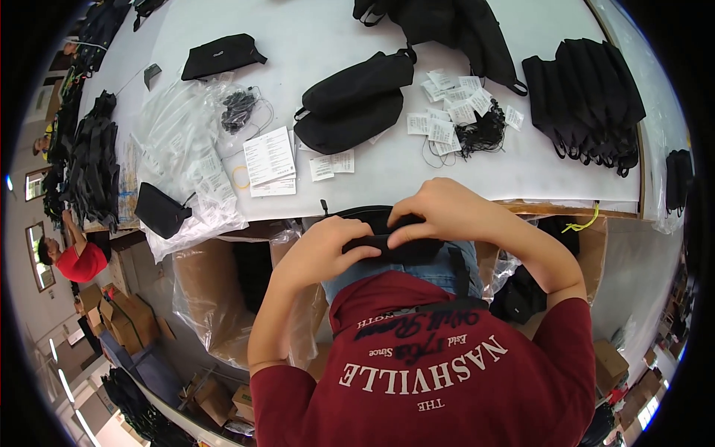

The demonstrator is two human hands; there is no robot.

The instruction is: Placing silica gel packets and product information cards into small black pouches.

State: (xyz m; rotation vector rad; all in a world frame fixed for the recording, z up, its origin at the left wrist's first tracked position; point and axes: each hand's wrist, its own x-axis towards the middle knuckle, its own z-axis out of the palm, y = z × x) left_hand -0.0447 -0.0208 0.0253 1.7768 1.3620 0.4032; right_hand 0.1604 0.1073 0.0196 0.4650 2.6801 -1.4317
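Observation:
Close to my body, at the table's near edge, both hands grip a black fabric bag [410,251] with a strap hanging at its right. My left hand [320,249] is closed on its left side, thumb and fingers pinching the cloth. On the upper right part, my right hand [436,212] pinches the edge between thumb and curled fingers. A small tab sticks up at the bag's far left corner. Just beyond lie a plump black bag [350,100], a stack of printed white sheets [269,160] and white tags [454,104] with black cords.
A pile of black bags [585,100] lies at the right. To the left are clear plastic bags [179,141], a flat black pouch [223,56] and a small black pouch [161,210]. Plastic-lined cartons [208,290] stand under the table. A person in red [82,261] is at far left.

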